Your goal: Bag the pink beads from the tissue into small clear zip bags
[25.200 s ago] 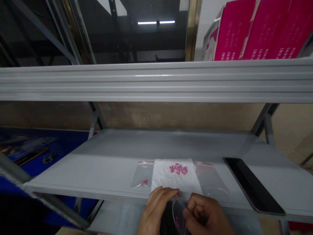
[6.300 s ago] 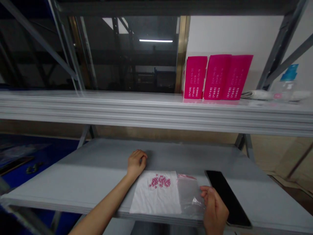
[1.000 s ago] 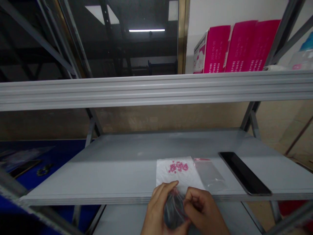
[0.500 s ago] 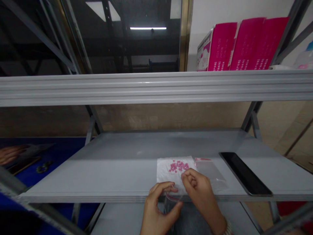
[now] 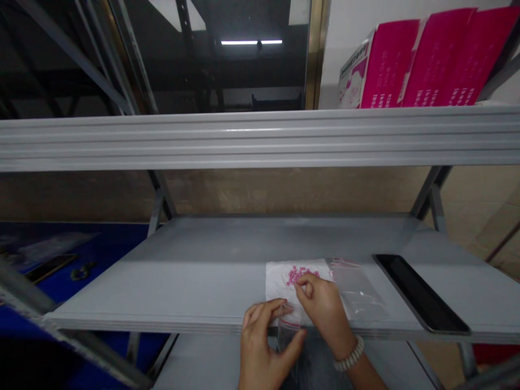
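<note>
A small clear zip-lock bag (image 5: 287,337) with a red seal line hangs at the shelf's front edge. My left hand (image 5: 264,344) grips it between thumb and fingers, its mouth parted. On a white sheet (image 5: 274,276) lies a cluster of small pink beads (image 5: 293,274). My right hand (image 5: 323,303), wearing a pale bracelet (image 5: 349,355), reaches over the sheet with thumb and fingertips pinched together among the beads. Whatever sits in that pinch is too small to make out, and the hand covers part of the cluster.
Right of the sheet lies another clear zip-lock bag (image 5: 359,290), then a dark phone-like slab (image 5: 420,292). Pink boxes (image 5: 390,65) stand on the upper shelf beam (image 5: 244,141). A blue surface (image 5: 109,249) at left bears a plastic bag (image 5: 57,246) and a phone (image 5: 51,268).
My right hand has moved forward and left, its fingertips now at the beads. My left hand keeps the bag. The other person's hand at far left has gone from view. The view has shifted slightly.
</note>
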A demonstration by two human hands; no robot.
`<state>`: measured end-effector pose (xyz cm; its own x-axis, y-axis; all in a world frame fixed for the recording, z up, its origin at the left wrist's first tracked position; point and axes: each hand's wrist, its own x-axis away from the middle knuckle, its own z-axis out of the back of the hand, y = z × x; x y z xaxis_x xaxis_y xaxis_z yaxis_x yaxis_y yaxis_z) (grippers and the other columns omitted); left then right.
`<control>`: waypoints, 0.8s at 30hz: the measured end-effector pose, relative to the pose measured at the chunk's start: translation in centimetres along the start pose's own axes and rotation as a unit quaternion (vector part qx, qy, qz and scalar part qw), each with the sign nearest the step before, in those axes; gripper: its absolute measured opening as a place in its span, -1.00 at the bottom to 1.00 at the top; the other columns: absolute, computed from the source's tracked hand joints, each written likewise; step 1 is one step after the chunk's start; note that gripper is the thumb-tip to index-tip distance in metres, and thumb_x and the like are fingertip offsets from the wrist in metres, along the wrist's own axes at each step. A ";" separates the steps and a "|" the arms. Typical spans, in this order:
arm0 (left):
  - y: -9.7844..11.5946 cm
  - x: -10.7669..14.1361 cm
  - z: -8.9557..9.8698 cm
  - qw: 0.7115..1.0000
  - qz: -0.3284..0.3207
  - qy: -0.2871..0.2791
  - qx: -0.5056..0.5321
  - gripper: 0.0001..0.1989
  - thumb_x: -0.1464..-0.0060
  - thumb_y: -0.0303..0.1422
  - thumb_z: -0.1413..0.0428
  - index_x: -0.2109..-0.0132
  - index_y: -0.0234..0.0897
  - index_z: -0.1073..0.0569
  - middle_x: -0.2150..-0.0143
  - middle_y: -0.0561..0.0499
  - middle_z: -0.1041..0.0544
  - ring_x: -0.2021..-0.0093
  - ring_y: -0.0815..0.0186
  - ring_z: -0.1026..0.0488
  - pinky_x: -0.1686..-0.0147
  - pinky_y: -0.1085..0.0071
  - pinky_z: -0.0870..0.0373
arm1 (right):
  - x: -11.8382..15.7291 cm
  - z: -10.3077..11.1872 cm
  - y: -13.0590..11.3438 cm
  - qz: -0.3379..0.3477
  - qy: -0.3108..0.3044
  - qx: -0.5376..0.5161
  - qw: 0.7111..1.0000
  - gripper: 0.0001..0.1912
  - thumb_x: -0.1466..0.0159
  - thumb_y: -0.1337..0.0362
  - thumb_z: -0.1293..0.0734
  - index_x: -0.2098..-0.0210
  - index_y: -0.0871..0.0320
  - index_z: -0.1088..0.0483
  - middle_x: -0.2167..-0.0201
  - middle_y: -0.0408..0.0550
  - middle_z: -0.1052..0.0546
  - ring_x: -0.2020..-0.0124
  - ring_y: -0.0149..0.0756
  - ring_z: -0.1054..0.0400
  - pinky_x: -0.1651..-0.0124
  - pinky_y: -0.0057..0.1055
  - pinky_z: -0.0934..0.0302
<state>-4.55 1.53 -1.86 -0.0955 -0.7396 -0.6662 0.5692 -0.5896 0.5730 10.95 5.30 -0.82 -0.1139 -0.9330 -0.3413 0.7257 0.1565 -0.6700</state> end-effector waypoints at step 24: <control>0.1 -0.1 0.0 0.999 0.034 0.008 -0.001 -0.62 0.19 -0.46 -0.29 0.14 -0.16 -0.47 0.30 0.02 -0.67 0.27 0.10 -0.59 0.27 0.20 -0.51 | -0.7 2.3 -2.0 0.107 -0.123 -0.176 0.971 -0.85 -0.23 0.35 -0.32 0.32 0.12 -0.58 0.38 -0.09 -0.47 0.37 -0.31 -0.37 0.32 -0.42 -0.25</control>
<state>-4.47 1.57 -1.76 -0.0437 -0.7725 -0.6335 0.5755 -0.5378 0.6161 11.10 4.94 2.28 0.2101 -0.9094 -0.3589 0.4330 0.4156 -0.7999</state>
